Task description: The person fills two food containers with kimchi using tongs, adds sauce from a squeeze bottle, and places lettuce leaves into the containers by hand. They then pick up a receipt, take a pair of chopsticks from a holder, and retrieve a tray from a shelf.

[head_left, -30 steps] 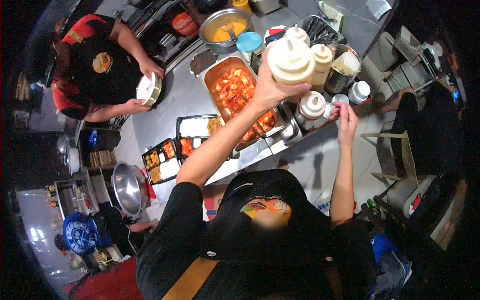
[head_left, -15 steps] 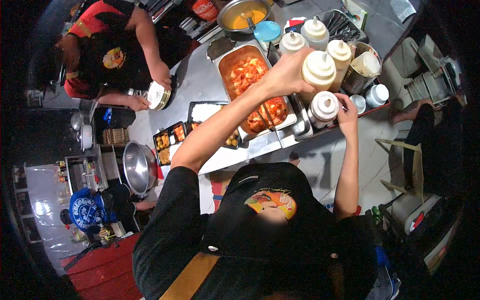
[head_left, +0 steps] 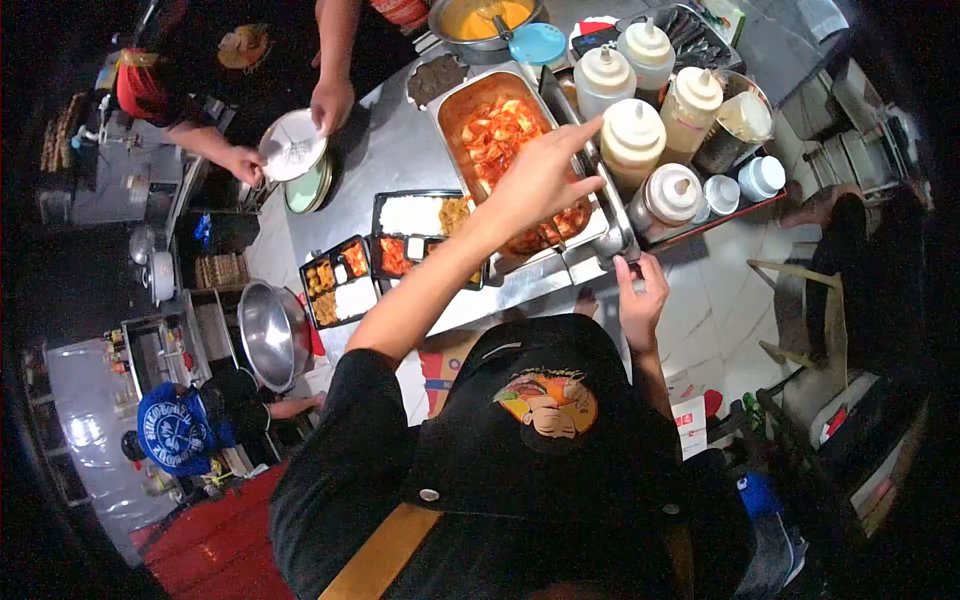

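Note:
My left hand (head_left: pixel 548 178) is open, fingers spread, above the steel pan (head_left: pixel 448 112) of red-sauced kimchi-like food (head_left: pixel 500 125). Its fingertips point toward a squeeze bottle (head_left: pixel 634 140) with a cream cap, apart from it. My right hand (head_left: pixel 642 302) is open and holds nothing, thumb and fingers apart at the counter's front edge, close to the end of a narrow steel tray (head_left: pixel 612 243). Just beyond it stands another squeeze bottle (head_left: pixel 668 198). More squeeze bottles stand behind, among them a cream one (head_left: pixel 692 100).
Black meal trays with rice (head_left: pixel 408 213) and side dishes lie left of the pan. Across the counter a co-worker's hands (head_left: pixel 332 105) hold a white plate (head_left: pixel 293 140) over green plates (head_left: pixel 308 190). Behind are a bowl of yellow liquid (head_left: pixel 480 38) and a blue lid (head_left: pixel 537 43).
My left hand has let go of the squeeze bottle and moved left over the pan. My right hand has come off the front bottle toward me. The co-worker has raised a white plate off the stack.

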Demonstrator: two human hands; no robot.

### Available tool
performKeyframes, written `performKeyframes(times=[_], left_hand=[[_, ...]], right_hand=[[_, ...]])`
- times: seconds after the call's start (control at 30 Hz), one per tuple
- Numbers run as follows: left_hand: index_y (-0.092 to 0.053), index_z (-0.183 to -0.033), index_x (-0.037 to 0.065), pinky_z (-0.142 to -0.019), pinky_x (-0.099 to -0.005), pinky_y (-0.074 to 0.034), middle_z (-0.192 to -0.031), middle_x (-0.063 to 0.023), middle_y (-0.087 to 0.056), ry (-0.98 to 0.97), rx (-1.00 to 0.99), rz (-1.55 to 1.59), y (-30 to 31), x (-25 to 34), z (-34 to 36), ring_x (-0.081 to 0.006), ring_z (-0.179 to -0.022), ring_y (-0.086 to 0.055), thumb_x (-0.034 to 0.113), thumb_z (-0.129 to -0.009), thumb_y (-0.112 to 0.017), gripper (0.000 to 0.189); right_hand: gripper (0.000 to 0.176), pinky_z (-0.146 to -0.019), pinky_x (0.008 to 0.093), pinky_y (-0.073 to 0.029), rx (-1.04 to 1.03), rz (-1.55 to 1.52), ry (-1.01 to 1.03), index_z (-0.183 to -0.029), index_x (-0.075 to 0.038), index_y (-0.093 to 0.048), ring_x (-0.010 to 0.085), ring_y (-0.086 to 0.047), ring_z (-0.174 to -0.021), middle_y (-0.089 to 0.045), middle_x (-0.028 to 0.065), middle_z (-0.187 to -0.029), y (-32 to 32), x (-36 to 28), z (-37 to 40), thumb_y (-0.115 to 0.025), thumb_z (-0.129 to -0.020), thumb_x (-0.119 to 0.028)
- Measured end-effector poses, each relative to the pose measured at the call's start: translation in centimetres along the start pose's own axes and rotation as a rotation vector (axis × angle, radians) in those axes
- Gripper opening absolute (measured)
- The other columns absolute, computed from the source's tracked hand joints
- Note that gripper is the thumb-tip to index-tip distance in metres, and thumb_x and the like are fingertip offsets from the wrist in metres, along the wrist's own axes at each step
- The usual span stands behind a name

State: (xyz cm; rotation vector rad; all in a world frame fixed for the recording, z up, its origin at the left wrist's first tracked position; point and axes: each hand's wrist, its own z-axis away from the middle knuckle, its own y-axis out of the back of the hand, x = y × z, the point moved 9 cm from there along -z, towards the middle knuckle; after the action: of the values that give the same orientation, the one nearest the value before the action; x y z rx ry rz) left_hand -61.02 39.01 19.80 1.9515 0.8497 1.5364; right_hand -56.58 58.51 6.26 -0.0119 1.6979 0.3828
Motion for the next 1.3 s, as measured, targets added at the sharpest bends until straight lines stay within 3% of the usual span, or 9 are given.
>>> performKeyframes(times=[0.1,0.17,0.33,0.83,0.9,1.03,1.1,1.23,1.3], left_hand=[[-0.066,-0.112,0.006,-0.093,-0.0412,-0.044,-0.111,-0.0113,-0.066,-0.178,-0.166,-0.049,-0.3,1.0,5.4,-0.0299,-0.105,-0.060,0.025,-0.079,-0.075,0.039],[-0.070,-0.104,0.012,-0.091,-0.0398,-0.041,-0.104,-0.0038,-0.067,-0.262,-0.290,-0.131,-1.9,0.4,8.5,-0.0245,-0.100,-0.057,0.030,-0.082,-0.072,0.029],[-0.071,-0.100,0.015,-0.093,-0.0399,-0.036,-0.101,0.0023,-0.066,-0.350,-0.197,-0.096,-1.7,-1.6,9.7,-0.0206,-0.102,-0.053,0.031,-0.084,-0.068,0.022],[-0.071,-0.100,0.015,-0.094,-0.0401,-0.034,-0.099,0.0010,-0.067,-0.570,-0.129,0.001,0.5,-4.7,10.3,-0.0226,-0.101,-0.052,0.031,-0.089,-0.062,0.022],[-0.071,-0.100,0.014,-0.094,-0.0412,-0.033,-0.099,0.0004,-0.068,-0.575,-0.128,-0.007,0.1,-4.8,10.7,-0.0231,-0.101,-0.052,0.031,-0.089,-0.061,0.022],[-0.071,-0.101,0.011,-0.097,-0.0430,-0.033,-0.099,-0.0030,-0.068,-0.624,-0.029,-0.020,1.2,-4.9,12.6,-0.0256,-0.103,-0.055,0.026,-0.090,-0.061,0.021],[-0.071,-0.098,0.008,-0.095,-0.0399,-0.038,-0.100,-0.0076,-0.068,-0.273,0.229,0.152,5.3,-7.6,13.8,-0.0254,-0.102,-0.057,0.018,-0.090,-0.059,0.018],[-0.060,-0.119,0.003,-0.088,-0.0301,-0.044,-0.113,-0.0106,-0.064,0.415,0.601,0.812,4.9,-17.8,18.5,-0.0174,-0.099,-0.056,0.021,-0.098,-0.049,0.029],[-0.050,-0.132,0.002,-0.094,-0.0306,-0.041,-0.122,-0.0096,-0.059,0.433,0.521,0.788,4.3,-18.5,17.8,-0.0162,-0.104,-0.054,0.032,-0.102,-0.041,0.042]], right_hand=[[0.010,-0.069,0.0293,-0.044,0.128,0.076,0.134,-0.091,0.002,-0.062,0.0172,-0.052,-0.070,-0.059,0.0110,-0.080,-0.4,-0.3,0.3,-0.064,-0.089,-0.008],[0.016,-0.073,0.0325,-0.048,0.194,0.071,0.153,-0.101,0.005,-0.060,0.0227,-0.058,-0.079,-0.060,0.0127,-0.093,-0.7,-0.4,1.0,-0.061,-0.091,-0.007],[0.017,-0.078,0.0312,-0.046,0.385,-0.146,0.062,-0.107,0.004,-0.056,0.0190,-0.054,-0.090,-0.055,0.0106,-0.102,-1.1,1.5,2.9,-0.054,-0.096,-0.009],[0.014,-0.087,0.0250,-0.040,0.454,-0.026,0.232,-0.109,0.000,-0.050,0.0103,-0.048,-0.095,-0.052,0.0023,-0.103,-0.5,-13.1,6.1,-0.050,-0.100,-0.011],[0.008,-0.071,0.0229,-0.038,0.436,0.124,0.261,-0.101,-0.002,-0.050,0.0084,-0.042,-0.080,-0.046,0.0000,-0.089,-0.7,-17.1,6.7,-0.052,-0.098,-0.009],[0.014,-0.086,0.0260,-0.040,0.320,0.391,0.514,-0.108,0.002,-0.052,0.0175,-0.052,-0.097,-0.056,0.0085,-0.106,-2.1,-23.3,8.9,-0.049,-0.094,0.000],[0.025,-0.084,0.0372,-0.048,0.139,0.447,0.855,-0.105,0.003,-0.056,0.0312,-0.061,-0.094,-0.060,0.0175,-0.104,-4.8,-26.6,9.3,-0.053,-0.081,0.009],[0.025,-0.087,0.0428,-0.052,-0.135,0.537,1.013,-0.102,0.002,-0.059,0.0337,-0.062,-0.098,-0.063,0.0175,-0.106,-9.3,-22.4,7.4,-0.059,-0.077,0.006],[0.024,-0.087,0.0417,-0.054,-0.246,0.570,1.091,-0.101,0.001,-0.060,0.0333,-0.062,-0.101,-0.064,0.0153,-0.105,-11.1,-21.0,7.0,-0.062,-0.077,0.002]])
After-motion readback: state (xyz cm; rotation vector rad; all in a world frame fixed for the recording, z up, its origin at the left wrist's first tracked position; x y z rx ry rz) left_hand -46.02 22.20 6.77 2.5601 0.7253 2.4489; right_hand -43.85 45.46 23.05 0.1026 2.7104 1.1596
